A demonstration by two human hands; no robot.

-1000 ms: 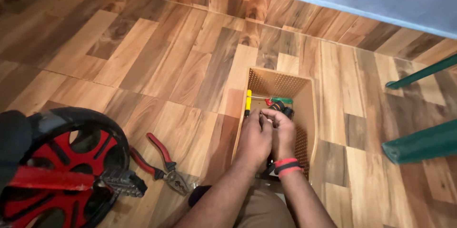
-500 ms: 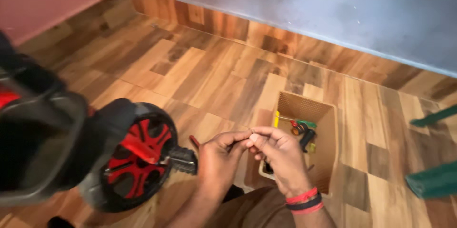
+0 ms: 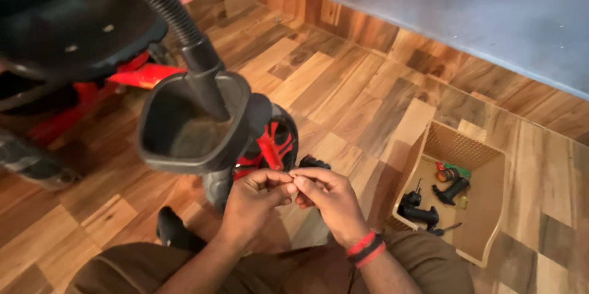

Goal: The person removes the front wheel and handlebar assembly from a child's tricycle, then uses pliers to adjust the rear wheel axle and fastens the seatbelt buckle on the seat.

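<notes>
The person's left hand [image 3: 254,199] and right hand [image 3: 328,199] meet fingertip to fingertip, pinching something too small to make out, perhaps a screw. Just beyond them stands a red-and-black tricycle [image 3: 184,116], its front wheel [image 3: 276,143] close by. A tan basket [image 3: 485,208] to the right holds black-handled tools [image 3: 423,211].

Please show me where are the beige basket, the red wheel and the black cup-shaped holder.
beige basket [image 3: 491,165]: head view, on its far rim.
red wheel [image 3: 276,143]: head view, on a red spoke.
black cup-shaped holder [image 3: 184,159]: head view, on its near rim.
</notes>
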